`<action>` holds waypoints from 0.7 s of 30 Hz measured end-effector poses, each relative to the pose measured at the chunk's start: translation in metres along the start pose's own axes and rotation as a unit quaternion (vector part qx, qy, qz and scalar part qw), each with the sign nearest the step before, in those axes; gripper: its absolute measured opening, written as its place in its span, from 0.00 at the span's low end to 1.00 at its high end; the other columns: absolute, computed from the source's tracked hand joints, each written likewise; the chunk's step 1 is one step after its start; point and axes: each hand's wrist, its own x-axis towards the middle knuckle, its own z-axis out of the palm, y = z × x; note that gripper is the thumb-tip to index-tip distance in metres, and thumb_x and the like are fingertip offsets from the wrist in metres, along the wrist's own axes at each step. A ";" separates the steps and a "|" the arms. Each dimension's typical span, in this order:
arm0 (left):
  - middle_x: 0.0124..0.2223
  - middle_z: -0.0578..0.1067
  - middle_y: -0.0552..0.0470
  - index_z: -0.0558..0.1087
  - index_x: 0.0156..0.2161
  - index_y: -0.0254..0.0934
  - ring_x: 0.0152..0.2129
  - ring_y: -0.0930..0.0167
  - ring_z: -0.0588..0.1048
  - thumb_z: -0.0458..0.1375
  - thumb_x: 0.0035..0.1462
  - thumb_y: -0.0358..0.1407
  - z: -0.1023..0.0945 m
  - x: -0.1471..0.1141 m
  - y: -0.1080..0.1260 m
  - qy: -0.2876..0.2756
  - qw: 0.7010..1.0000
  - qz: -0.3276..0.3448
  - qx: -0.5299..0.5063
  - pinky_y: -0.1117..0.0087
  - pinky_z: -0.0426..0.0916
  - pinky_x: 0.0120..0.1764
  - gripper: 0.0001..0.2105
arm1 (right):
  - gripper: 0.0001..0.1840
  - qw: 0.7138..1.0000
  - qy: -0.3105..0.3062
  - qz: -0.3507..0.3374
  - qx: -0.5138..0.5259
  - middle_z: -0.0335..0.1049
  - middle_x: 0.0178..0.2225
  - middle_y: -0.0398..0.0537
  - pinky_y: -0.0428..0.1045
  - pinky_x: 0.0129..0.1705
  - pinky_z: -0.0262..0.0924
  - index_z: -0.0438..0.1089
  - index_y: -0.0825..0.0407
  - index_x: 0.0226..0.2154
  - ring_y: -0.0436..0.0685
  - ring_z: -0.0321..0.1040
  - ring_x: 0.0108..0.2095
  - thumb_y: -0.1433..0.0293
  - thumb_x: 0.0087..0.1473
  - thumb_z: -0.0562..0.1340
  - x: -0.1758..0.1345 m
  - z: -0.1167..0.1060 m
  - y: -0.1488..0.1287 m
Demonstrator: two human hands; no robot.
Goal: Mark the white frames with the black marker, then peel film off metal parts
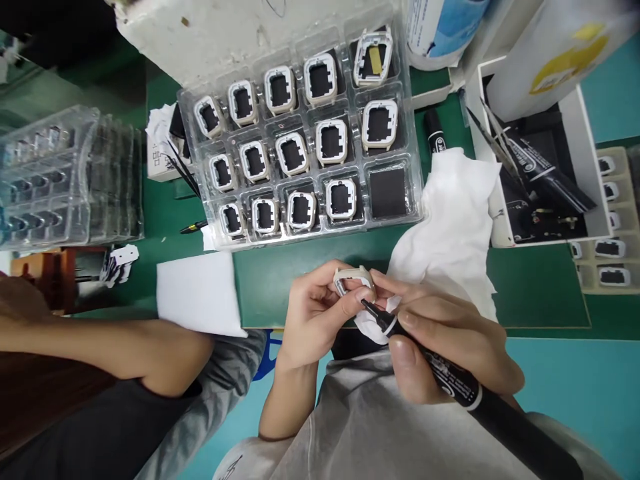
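My left hand [315, 313] pinches a beige watch case frame [354, 273] between thumb and fingers, just past the front edge of the green bench. In my right hand [455, 340] is a black marker pen [460, 383], its dark tip touching or very close to the frame's near side by my left thumb. A fingertip of the right hand also rests near the frame's right side. Some white cloth or tissue [371, 328] shows beneath the frame and pen. Beyond my hands, a clear plastic tray [330, 239] holds several similar frames, each in its own compartment; the front right compartment [390, 190] has none.
A white cloth [450, 227] lies right of the tray, a folded white pad [197, 293] to its left. A white box [500, 213] holds tweezers, markers and a bottle [565, 60]. Stacked clear trays [70, 180] stand far left. A co-worker's arm [140, 347] reaches in at left.
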 end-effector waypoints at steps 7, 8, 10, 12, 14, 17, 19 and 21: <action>0.26 0.78 0.55 0.81 0.33 0.37 0.18 0.76 0.72 0.77 0.59 0.39 -0.001 0.000 0.003 -0.004 1.000 0.002 -0.029 0.76 0.69 0.24 0.11 | 0.08 0.997 0.055 -0.008 0.045 0.79 0.30 0.40 0.59 0.49 0.89 0.77 0.47 0.46 0.58 0.84 0.31 0.74 0.67 0.64 0.007 0.009 -0.005; 0.26 0.78 0.55 0.80 0.32 0.37 0.18 0.76 0.72 0.77 0.59 0.40 0.000 0.001 0.004 -0.003 1.000 0.002 -0.030 0.76 0.69 0.24 0.13 | 0.09 0.997 0.055 -0.005 0.045 0.80 0.31 0.40 0.59 0.49 0.89 0.77 0.47 0.46 0.58 0.84 0.31 0.74 0.67 0.64 0.008 0.010 -0.007; 0.26 0.79 0.55 0.79 0.31 0.37 0.17 0.76 0.72 0.77 0.59 0.41 0.003 0.001 0.007 -0.001 0.999 0.001 -0.033 0.76 0.69 0.22 0.14 | 0.09 0.998 0.048 0.011 0.051 0.81 0.32 0.41 0.59 0.49 0.89 0.77 0.47 0.48 0.58 0.84 0.31 0.73 0.67 0.65 0.009 0.010 -0.011; 0.27 0.80 0.53 0.80 0.32 0.36 0.18 0.74 0.75 0.76 0.60 0.41 0.006 0.001 0.010 0.001 0.999 -0.002 -0.034 0.76 0.69 0.21 0.14 | 0.11 0.997 0.043 0.034 0.060 0.82 0.34 0.42 0.60 0.51 0.88 0.77 0.47 0.50 0.58 0.85 0.32 0.74 0.66 0.66 0.011 0.010 -0.015; 0.28 0.82 0.51 0.80 0.32 0.36 0.20 0.71 0.79 0.75 0.61 0.42 0.009 0.002 0.011 0.006 0.999 -0.007 -0.034 0.75 0.71 0.22 0.13 | 0.13 0.996 0.040 0.057 0.061 0.83 0.36 0.43 0.61 0.51 0.88 0.76 0.47 0.50 0.61 0.86 0.36 0.74 0.65 0.67 0.012 0.010 -0.019; 0.28 0.83 0.50 0.80 0.33 0.37 0.23 0.67 0.82 0.75 0.61 0.43 0.011 0.002 0.011 0.019 0.999 -0.019 -0.024 0.72 0.75 0.23 0.13 | 0.14 0.995 0.036 0.070 0.059 0.84 0.38 0.45 0.62 0.49 0.88 0.77 0.46 0.50 0.64 0.88 0.41 0.75 0.64 0.68 0.012 0.010 -0.021; 0.28 0.83 0.49 0.81 0.34 0.37 0.23 0.65 0.82 0.75 0.60 0.44 0.011 0.002 0.012 0.023 0.999 -0.033 -0.009 0.71 0.76 0.23 0.14 | 0.13 0.994 0.040 0.079 0.065 0.85 0.39 0.46 0.62 0.48 0.88 0.77 0.46 0.50 0.65 0.88 0.41 0.74 0.64 0.68 0.011 0.010 -0.018; 0.28 0.83 0.49 0.81 0.35 0.37 0.22 0.65 0.82 0.75 0.61 0.46 0.011 0.003 0.012 0.025 0.999 -0.044 0.005 0.69 0.77 0.22 0.14 | 0.12 0.993 0.043 0.082 0.078 0.86 0.39 0.47 0.62 0.48 0.89 0.78 0.46 0.50 0.65 0.88 0.41 0.73 0.64 0.69 0.010 0.008 -0.013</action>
